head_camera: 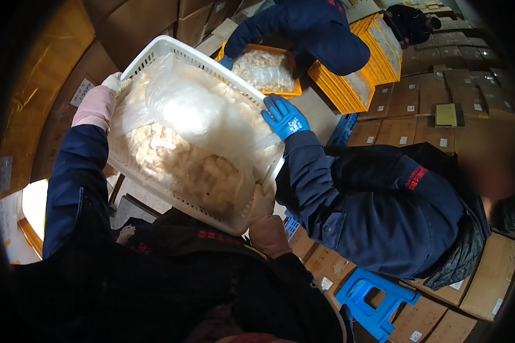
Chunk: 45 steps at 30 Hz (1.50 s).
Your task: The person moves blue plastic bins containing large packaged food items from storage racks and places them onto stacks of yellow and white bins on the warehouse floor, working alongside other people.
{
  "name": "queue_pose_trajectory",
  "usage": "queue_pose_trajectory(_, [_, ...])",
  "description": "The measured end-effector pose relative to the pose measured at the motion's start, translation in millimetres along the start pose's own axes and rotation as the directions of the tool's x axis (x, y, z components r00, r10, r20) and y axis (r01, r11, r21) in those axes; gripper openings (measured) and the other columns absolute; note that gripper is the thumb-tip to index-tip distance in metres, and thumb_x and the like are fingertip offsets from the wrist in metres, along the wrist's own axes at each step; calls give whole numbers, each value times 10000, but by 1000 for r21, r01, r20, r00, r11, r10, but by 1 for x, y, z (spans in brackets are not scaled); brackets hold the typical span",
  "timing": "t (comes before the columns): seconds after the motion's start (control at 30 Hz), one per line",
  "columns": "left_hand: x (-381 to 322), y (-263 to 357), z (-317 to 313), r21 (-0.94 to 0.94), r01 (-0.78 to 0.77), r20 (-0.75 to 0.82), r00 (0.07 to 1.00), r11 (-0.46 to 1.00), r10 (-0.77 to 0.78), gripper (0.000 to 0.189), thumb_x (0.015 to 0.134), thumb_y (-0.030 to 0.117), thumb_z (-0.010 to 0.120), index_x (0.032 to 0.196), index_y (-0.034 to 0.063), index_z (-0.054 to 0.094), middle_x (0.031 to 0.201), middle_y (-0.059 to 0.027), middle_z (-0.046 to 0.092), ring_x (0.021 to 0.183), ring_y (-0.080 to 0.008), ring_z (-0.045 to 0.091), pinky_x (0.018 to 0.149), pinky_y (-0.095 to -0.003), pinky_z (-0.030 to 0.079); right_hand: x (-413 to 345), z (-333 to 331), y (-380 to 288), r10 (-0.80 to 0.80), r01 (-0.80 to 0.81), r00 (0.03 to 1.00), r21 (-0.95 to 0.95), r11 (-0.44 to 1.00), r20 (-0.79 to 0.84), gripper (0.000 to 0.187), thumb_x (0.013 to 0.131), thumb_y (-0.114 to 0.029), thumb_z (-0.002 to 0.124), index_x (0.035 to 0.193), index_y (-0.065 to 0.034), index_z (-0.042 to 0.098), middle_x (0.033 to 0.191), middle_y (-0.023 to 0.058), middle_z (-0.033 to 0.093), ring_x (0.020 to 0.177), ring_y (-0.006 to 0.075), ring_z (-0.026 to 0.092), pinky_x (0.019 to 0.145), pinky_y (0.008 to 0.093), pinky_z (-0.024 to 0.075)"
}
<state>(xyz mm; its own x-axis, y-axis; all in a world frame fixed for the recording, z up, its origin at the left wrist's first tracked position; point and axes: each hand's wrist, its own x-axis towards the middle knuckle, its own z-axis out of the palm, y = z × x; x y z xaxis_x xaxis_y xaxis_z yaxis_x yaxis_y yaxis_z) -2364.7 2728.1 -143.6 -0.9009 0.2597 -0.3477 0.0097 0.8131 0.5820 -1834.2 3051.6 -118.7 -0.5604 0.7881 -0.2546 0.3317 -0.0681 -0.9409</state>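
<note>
A white slotted plastic basket (154, 184) is held tilted before me, with pale lumpy goods (184, 163) in it under a clear plastic bag (193, 107). My left hand (116, 82), in a light glove with a pink cuff, grips the basket's upper left corner. My right hand (262, 201), also in a light glove, holds its lower right end. A co-worker's blue-gloved hand (284, 118) rests on the basket's upper right corner, apart from my right hand.
Another co-worker (300, 30) bends over a yellow crate (299, 88) of bagged goods. Yellow crates (341, 92) are stacked nearby. Cardboard boxes (429, 92) line the right, more (137, 34) the left. A blue plastic stool (369, 306) stands at lower right; a person (407, 25) is farther back.
</note>
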Motion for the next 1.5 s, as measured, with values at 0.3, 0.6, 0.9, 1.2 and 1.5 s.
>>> queue_pose_trajectory(0.3, [36,-23,25,-420,77,107,994,904,-35,339,801,283,714,1001,20,644,698,-12,588,569,-113,488,517,-290,410,4,12,2,26,-23,994,27,999,-109,444,839,-67,560,1268,-29,451,1072,98,595,918,201,577,781,297,473])
queue_pose_trajectory(0.6, [38,-22,26,-539,102,193,981,836,4,244,829,250,680,920,31,621,649,-5,555,513,-102,458,466,-260,373,14,14,0,18,-15,986,24,1000,-165,423,845,-58,557,1257,-39,466,1058,85,601,901,183,582,758,287,482])
queue_pose_trajectory(0.9, [52,-49,35,-551,97,173,985,829,0,238,825,240,684,908,26,618,657,-14,563,523,-107,465,476,-263,382,15,19,9,6,-1,985,29,1000,-175,402,851,-50,555,1247,-48,481,1045,72,607,884,166,588,735,277,491])
queue_pose_trajectory(1.2, [55,-56,33,-401,75,100,994,913,-38,281,831,260,692,962,17,636,743,-34,612,601,-120,507,549,-284,426,15,21,15,0,6,986,32,999,-168,383,857,-41,553,1236,-57,495,1031,59,613,867,148,593,712,266,500])
queue_pose_trajectory(1.5, [56,-55,27,-248,18,47,999,969,-6,344,833,320,680,1006,26,642,764,-34,621,634,-127,524,579,-284,439,19,23,30,-4,7,987,17,1000,-163,366,863,-32,550,1225,-67,510,1018,46,619,849,131,599,689,256,509])
